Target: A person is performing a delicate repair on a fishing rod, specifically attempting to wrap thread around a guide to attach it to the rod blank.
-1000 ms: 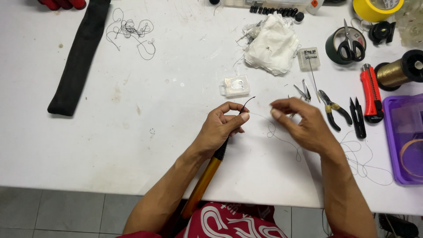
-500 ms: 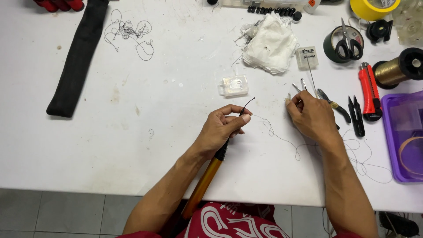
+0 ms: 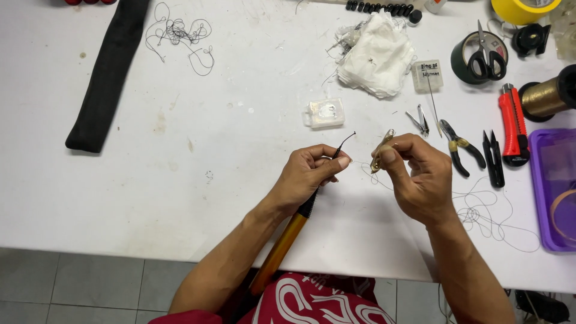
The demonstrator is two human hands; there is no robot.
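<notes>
My left hand (image 3: 309, 174) pinches the thin black tip (image 3: 347, 141) of a rod whose orange shaft (image 3: 282, 246) runs down past the table's edge to my lap. My right hand (image 3: 420, 177) is just to the right of it and holds a small brass-coloured metal piece (image 3: 381, 150) between thumb and fingers, tilted up towards the rod's tip. A fine black thread (image 3: 480, 213) trails from between my hands and loops loosely over the white table (image 3: 180, 198) at the right.
Pliers (image 3: 459, 150), black snips (image 3: 493, 159), tweezers (image 3: 420, 123) and a red utility knife (image 3: 513, 120) lie at the right, beside a purple tray (image 3: 558, 192) and gold spool (image 3: 546, 96). Farther back are a white cloth (image 3: 375, 54), clear small box (image 3: 325, 113) and black sleeve (image 3: 108, 72).
My right hand went right to the tools, took up the small brass-coloured piece and came back towards my left hand. My left hand kept still on the rod's tip.
</notes>
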